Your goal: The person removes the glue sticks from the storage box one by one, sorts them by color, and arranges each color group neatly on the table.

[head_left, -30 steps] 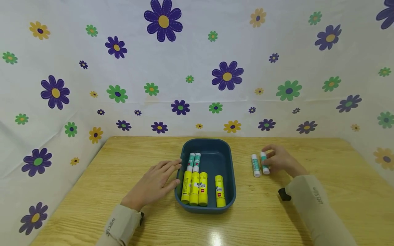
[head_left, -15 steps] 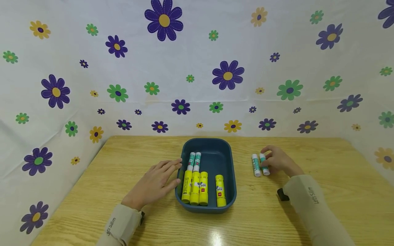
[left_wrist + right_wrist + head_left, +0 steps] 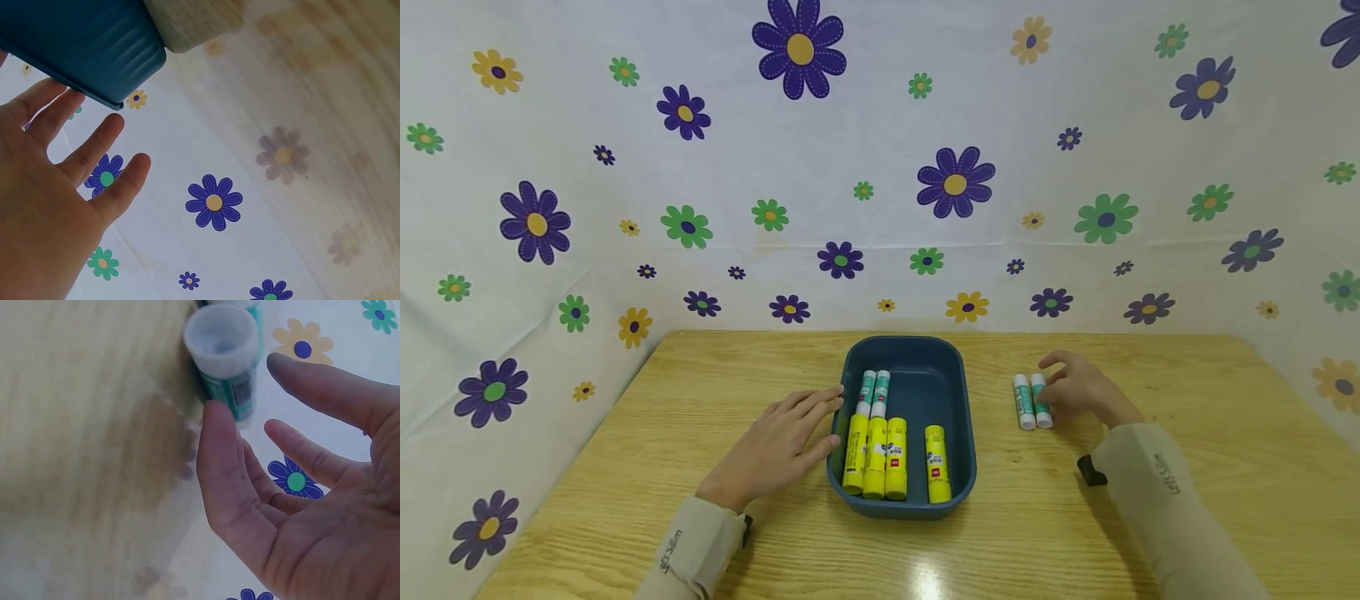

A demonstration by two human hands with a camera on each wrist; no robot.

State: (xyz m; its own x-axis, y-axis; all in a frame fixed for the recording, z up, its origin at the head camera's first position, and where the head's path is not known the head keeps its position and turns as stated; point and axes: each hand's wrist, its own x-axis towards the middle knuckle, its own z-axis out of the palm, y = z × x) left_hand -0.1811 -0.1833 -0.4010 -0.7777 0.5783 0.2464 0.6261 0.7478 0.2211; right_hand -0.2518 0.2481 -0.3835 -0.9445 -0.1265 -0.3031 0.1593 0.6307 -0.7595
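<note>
My left hand (image 3: 778,450) rests with spread fingers at the left rim of a dark blue tray (image 3: 966,450). In the left wrist view, fingertips touch or nearly touch the tray's rim (image 3: 94,95). Right of the tray, two white-and-green glue sticks lie side by side: a left one (image 3: 1024,402) and a right one (image 3: 1040,402). My right hand (image 3: 1078,390) is at the right one, fingers loosely bent. In the right wrist view, one fingertip meets or overlaps this glue stick (image 3: 225,362), while the thumb stands apart from it.
Inside the tray, two small green-and-white glue sticks (image 3: 873,393) lie above three yellow glue sticks (image 3: 875,458) along the left side. Another yellow glue stick (image 3: 937,464) lies apart at the right. A flowered cloth (image 3: 880,150) hangs behind the wooden table (image 3: 715,375).
The right glue stick has shifted left and straightened, closing the gap to its neighbour. My right hand moved slightly left with it, then drew back a little. The left hand stays put.
</note>
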